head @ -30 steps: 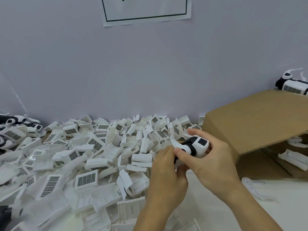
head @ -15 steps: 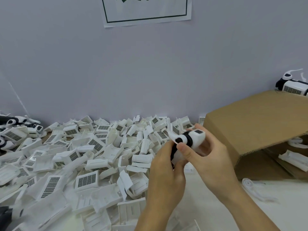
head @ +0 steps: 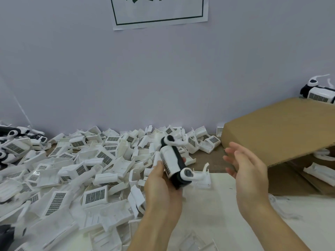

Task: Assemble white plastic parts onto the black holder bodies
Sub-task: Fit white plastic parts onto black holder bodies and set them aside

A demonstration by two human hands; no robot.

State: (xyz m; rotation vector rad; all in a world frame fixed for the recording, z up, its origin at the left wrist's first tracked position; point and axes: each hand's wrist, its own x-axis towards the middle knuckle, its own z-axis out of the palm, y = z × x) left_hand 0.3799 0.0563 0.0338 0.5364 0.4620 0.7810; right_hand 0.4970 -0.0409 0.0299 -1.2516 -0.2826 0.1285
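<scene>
My left hand (head: 163,187) grips an assembled holder (head: 173,161): a black body with a white grilled cover and a white hooked clip at each end. It stands tilted above the table, one clip up toward the wall, the other low by my fingers. My right hand (head: 248,171) hovers to its right, fingers straight and spread, touching nothing. A big heap of loose white plastic parts (head: 76,169) with dark grilles covers the table to the left and behind.
An open cardboard box (head: 279,131) lies at the right, white parts inside it (head: 319,173). Finished black-and-white holders sit on top of the box (head: 317,93) and at the far left (head: 12,134). A paper sign (head: 159,11) hangs on the wall.
My right hand has let go of the holder and drawn off to the right, opening. The left hand now holds the holder alone and has turned it so the grilled cover faces up.
</scene>
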